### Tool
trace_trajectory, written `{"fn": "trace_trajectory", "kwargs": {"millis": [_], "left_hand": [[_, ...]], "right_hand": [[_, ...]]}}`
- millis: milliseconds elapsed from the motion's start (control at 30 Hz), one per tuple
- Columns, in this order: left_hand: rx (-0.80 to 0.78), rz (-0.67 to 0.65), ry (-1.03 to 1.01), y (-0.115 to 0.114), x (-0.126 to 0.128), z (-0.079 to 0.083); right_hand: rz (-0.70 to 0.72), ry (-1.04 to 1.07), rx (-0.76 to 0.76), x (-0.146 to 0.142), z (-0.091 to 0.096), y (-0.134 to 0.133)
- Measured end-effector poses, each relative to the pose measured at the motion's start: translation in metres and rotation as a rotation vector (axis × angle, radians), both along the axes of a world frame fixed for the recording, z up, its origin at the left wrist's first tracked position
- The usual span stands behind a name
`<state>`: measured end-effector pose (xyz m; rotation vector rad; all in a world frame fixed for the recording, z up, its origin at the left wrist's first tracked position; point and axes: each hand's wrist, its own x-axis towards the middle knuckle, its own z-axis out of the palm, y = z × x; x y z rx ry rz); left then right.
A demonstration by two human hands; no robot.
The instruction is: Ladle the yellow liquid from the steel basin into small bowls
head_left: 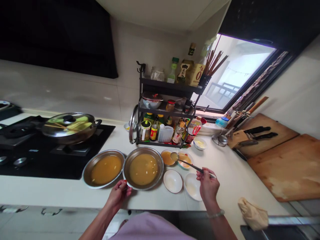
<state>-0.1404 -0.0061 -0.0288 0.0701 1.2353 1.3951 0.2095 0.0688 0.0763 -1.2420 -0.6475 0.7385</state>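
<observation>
My right hand (209, 186) is closed round the handle of a long spoon (191, 165). Its rounded head hangs over two small bowls, one with orange-brown liquid (167, 159) and one with orange contents (185, 162). With curled fingers, my left hand (120, 192) grips the near left rim of a steel bowl (143, 168), which holds brownish liquid with pale bits floating in it. A second steel bowl (105, 168) of similar liquid stands just left of it. Two white bowls, one round (173, 181) and one beside my right hand (192, 187), show only a little pale stuff inside.
A lidded pan (70, 128) with yellow-green food sits on the black stove at left. Behind the bowls stands a rack (167, 113) of bottles and jars. Cutting boards (287, 166) and knives (262, 131) lean at right. A crumpled tan cloth (253, 213) lies near the right edge.
</observation>
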Motion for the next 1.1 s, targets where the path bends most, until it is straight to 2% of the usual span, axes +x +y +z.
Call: {"fn": "trace_trajectory", "kwargs": {"millis": [133, 300, 433, 533, 600, 700, 833, 900, 1000, 1100], "left_hand": [[-0.002, 0.005, -0.005, 0.0, 0.0, -0.002], [-0.004, 0.016, -0.007, -0.001, 0.001, -0.001], [-0.002, 0.019, -0.008, 0.0, 0.002, 0.002], [-0.006, 0.019, -0.007, 0.0, 0.002, 0.002], [-0.012, 0.022, -0.006, 0.0, 0.002, 0.002], [-0.026, 0.03, -0.001, 0.0, 0.002, 0.004], [-0.024, 0.033, 0.001, 0.002, 0.002, 0.007], [-0.022, 0.032, 0.001, 0.004, 0.002, 0.008], [-0.017, 0.038, 0.001, 0.007, 0.002, 0.007], [-0.011, 0.042, 0.0, 0.008, 0.002, 0.005]], "right_hand": [[0.124, -0.006, 0.016, -0.027, 0.006, -0.003], [0.299, -0.129, 0.053, -0.059, -0.003, -0.009], [0.464, -0.352, 0.234, -0.071, -0.013, -0.019], [0.598, -0.518, 0.394, -0.069, -0.015, -0.026], [0.639, -0.585, 0.461, -0.063, -0.014, -0.027], [0.515, -0.58, 0.422, -0.048, -0.01, -0.024], [0.199, -0.489, 0.2, -0.016, -0.007, -0.012], [0.084, -0.465, 0.103, 0.002, -0.009, -0.008], [0.003, -0.477, -0.017, 0.024, -0.017, -0.008], [-0.018, -0.488, -0.069, 0.034, -0.026, -0.012]]}}
